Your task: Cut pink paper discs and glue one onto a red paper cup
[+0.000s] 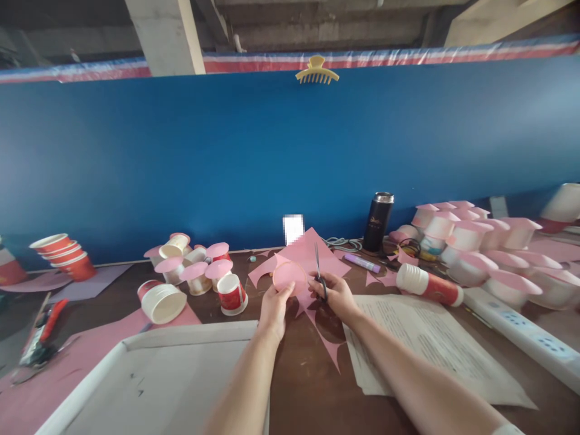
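My left hand (pixel 274 307) pinches a round pink paper disc (pixel 289 275) between thumb and fingers. Just right of it, my right hand (pixel 334 293) is closed around the dark handles of a pair of scissors (pixel 318 266), whose blades point up and away from me. Behind and beneath both hands lie a pink paper sheet (pixel 312 244) and cut pink scraps (pixel 328 345). Whether the scissors touch the disc I cannot tell. The fingertips under the disc are hidden.
At left, paper cups (pixel 196 278) carry pink discs, near stacked red cups (pixel 75 257) and a white box lid (pixel 181 374). Rightward are a black flask (pixel 379 222), a purple glue stick (pixel 362 263), a cup stack (pixel 430 287), printed sheets (pixel 421 344), a power strip (pixel 530 332) and several pink-topped cups (pixel 469 238).
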`<move>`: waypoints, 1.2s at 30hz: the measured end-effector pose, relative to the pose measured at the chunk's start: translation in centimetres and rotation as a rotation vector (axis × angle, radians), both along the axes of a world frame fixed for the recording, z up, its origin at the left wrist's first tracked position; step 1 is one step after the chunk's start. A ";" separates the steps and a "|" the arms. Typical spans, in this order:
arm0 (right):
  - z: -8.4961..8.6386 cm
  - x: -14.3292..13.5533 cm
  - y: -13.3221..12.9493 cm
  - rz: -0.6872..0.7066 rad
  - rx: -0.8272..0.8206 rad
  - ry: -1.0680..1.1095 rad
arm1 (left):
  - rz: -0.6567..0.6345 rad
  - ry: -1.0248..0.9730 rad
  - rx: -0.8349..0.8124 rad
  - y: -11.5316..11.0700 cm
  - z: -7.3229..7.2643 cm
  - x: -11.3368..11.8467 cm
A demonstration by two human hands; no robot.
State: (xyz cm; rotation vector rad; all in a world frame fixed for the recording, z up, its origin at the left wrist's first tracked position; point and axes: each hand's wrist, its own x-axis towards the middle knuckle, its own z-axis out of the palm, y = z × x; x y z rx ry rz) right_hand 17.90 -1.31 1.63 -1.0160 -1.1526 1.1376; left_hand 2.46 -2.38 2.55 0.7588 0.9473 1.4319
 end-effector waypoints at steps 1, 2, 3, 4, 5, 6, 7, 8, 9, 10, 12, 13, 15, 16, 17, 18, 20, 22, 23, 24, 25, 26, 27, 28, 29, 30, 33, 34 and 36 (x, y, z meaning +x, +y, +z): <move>0.0 0.0 0.0 0.005 0.000 0.007 | -0.007 -0.041 -0.037 0.0 0.0 0.1; 0.0 0.0 0.0 0.012 0.000 0.009 | -0.008 -0.074 -0.066 0.1 0.0 0.0; -0.1 0.0 0.0 0.023 -0.002 0.010 | -0.002 -0.101 -0.087 0.1 0.1 0.0; -0.1 0.0 -0.1 0.036 -0.006 0.010 | 0.005 -0.123 -0.099 0.1 0.1 -0.1; -0.1 -0.1 -0.2 0.054 -0.014 0.011 | 0.009 -0.141 -0.104 0.1 0.2 -0.2; -0.1 -0.1 -0.3 0.072 -0.022 0.014 | 0.010 -0.155 -0.105 0.2 0.1 -0.3; -0.2 -0.2 -0.4 0.093 -0.033 0.021 | 0.009 -0.168 -0.102 0.2 0.1 -0.3; -0.2 -0.3 -0.4 0.113 -0.042 0.027 | 0.009 -0.179 -0.101 0.3 0.0 -0.4; -0.2 -0.3 -0.5 0.127 -0.047 0.033 | 0.010 -0.189 -0.105 0.4 -0.1 -0.4; -0.2 -0.4 -0.5 0.136 -0.048 0.037 | 0.012 -0.199 -0.110 0.5 -0.2 -0.4; -0.2 -0.4 -0.6 0.143 -0.047 0.040 | 0.012 -0.223 -0.119 0.6 -0.4 -0.3; -0.1 -0.4 -0.7 0.145 -0.046 0.041 | 0.010 -0.236 -0.120 0.7 -0.5 -0.3; 0.1 -0.4 -0.7 0.148 -0.047 0.045 | 0.005 -0.256 -0.120 0.7 -0.7 -0.2; 0.2 -0.4 -0.8 0.148 -0.048 0.043 | 0.001 -0.262 -0.121 0.8 -0.8 -0.2; 0.2 -0.4 -0.8 0.148 -0.047 0.038 | -0.006 -0.265 -0.122 0.8 -0.8 -0.2; 0.3 -0.4 -0.9 0.148 -0.047 0.029 | -0.013 -0.265 -0.123 0.8 -0.9 -0.2; 0.4 -0.4 -1.0 0.149 -0.048 0.006 | -0.023 -0.261 -0.126 0.9 -1.1 -0.4; 0.4 -0.5 -1.1 0.151 -0.044 -0.007 | -0.015 -0.261 -0.119 1.1 -1.3 -0.7; 0.4 -0.5 -1.1 0.153 -0.043 -0.005 | -0.007 -0.262 -0.113 1.2 -1.4 -0.9; 0.4 -0.6 -1.1 0.149 -0.043 0.003 | 0.002 -0.262 -0.107 1.2 -1.5 -1.1; 0.5 -0.6 -1.1 0.142 -0.045 0.014 | 0.009 -0.262 -0.101 1.3 -1.6 -1.3; 0.5 -0.7 -1.1 0.127 -0.047 0.023 | 0.013 -0.262 -0.098 1.3 -1.7 -1.5; 0.5 -0.7 -1.0 0.102 -0.048 0.028 | 0.014 -0.262 -0.097 1.3 -1.7 -1.6; 0.5 -0.7 -0.9 0.067 -0.047 0.028 | 0.009 -0.263 -0.094 1.3 -1.7 -1.7; 0.5 -0.7 -0.9 0.024 -0.040 0.026 | 0.002 -0.264 -0.091 1.3 -1.7 -1.7; 0.4 -0.7 -0.8 -0.023 -0.036 0.026 | -0.004 -0.265 -0.087 1.2 -1.7 -1.6; 0.1 -1.3 -0.7 -0.144 -0.041 0.060 | -0.021 -0.254 -0.084 1.1 -1.6 -1.4; 0.0 -1.7 -0.8 -0.169 -0.048 0.067 | -0.028 -0.245 -0.085 1.0 -1.6 -1.4; -0.2 -2.7 -1.5 -0.188 -0.050 0.078 | -0.042 -0.228 -0.079 0.9 -1.6 -1.4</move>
